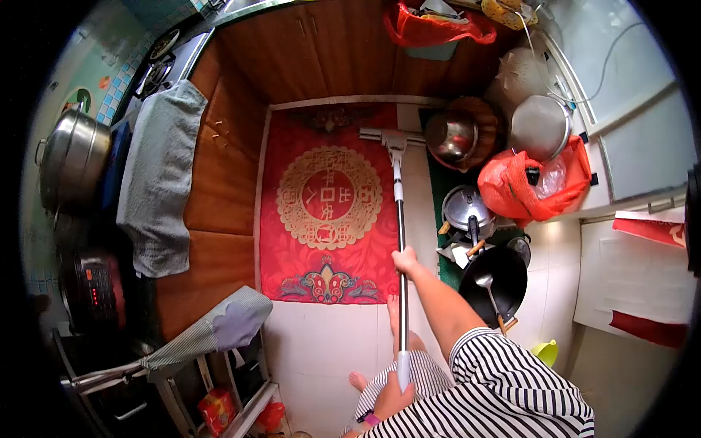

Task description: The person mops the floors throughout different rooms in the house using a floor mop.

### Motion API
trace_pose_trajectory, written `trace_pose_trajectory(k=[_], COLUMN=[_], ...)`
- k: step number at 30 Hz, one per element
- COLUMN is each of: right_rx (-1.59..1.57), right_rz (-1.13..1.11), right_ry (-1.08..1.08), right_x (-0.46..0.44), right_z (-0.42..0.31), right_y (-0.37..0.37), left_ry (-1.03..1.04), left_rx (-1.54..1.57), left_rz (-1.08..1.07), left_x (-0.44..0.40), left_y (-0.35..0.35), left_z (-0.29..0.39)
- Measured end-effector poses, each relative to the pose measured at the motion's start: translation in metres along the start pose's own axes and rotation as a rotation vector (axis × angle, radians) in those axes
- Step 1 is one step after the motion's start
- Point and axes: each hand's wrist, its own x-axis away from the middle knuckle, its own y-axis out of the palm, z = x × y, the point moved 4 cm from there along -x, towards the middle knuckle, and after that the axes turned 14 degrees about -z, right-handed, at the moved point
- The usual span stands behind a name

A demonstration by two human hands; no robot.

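A mop with a long metal pole (pixel 401 226) runs up the middle of the view. Its wide, flat head (pixel 394 139) lies across the upper right edge of a red floor mat (pixel 281 131), partly over the white tiles. My right hand (pixel 409 261) is wrapped round the pole about midway, that arm stretched forward. Lower down, close to my body, my left hand (pixel 394 398) is closed on the pale grip at the pole's near end. A pink band (pixel 372 419) circles the left wrist. My bare feet are on the tiles near the mat's lower edge.
Along the right stand a metal bowl (pixel 451 136), a red plastic bag (pixel 511 182), a pressure cooker (pixel 464 206) and a black wok (pixel 485 292). Wooden cabinets (pixel 226 160) line the left and back. A metal rack (pixel 248 409) stands lower left.
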Motion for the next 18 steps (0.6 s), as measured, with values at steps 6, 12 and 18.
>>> trace_pose_trajectory(k=[6, 12, 18], right_rx=[0.0, -0.222, -0.385], right_rz=[-0.007, -0.025, -0.358], right_ry=[-0.004, 0.071, 0.303], right_x=[0.101, 0.285, 0.453], right_z=[0.147, 0.275, 0.344], right_y=[0.103, 0.215, 0.278], left_ry=[-0.373, -0.454, -0.634], left_rx=[-0.155, -0.111, -0.049], left_rz=[0.01, 0.038, 0.011], left_x=[0.131, 0.265, 0.414], left_y=[0.01, 0.036, 0.072], left_z=[-0.137, -0.297, -0.416])
